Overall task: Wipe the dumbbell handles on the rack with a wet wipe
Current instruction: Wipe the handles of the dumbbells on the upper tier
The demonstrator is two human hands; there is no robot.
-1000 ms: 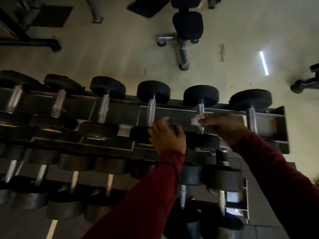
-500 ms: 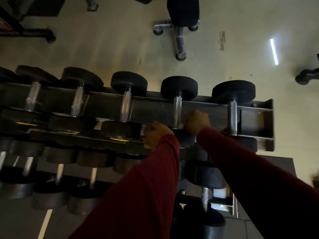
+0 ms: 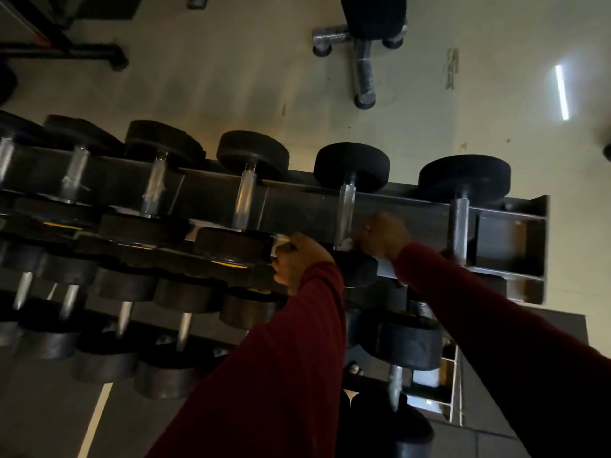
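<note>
A dark steel rack (image 3: 307, 206) carries rows of black dumbbells with knurled chrome handles. My right hand (image 3: 385, 236) pinches a small white wet wipe (image 3: 345, 242) against the near end of one handle (image 3: 345, 213), the second dumbbell from the rack's right end on the top tier. My left hand (image 3: 297, 262) grips the near black weight head of that dumbbell (image 3: 358, 269) from the left. Both arms wear dark red sleeves. Most of the wipe is hidden inside my fingers.
Another dumbbell (image 3: 461, 223) sits at the rack's right end, several more to the left and on the lower tiers (image 3: 185, 292). A bench with chrome legs (image 3: 363, 61) stands on the pale floor beyond. A dark machine base (image 3: 82, 54) lies far left.
My right hand slid the wipe down the handle from its middle to its near end. My left hand stayed on the near weight head. The camera shifted a little.
</note>
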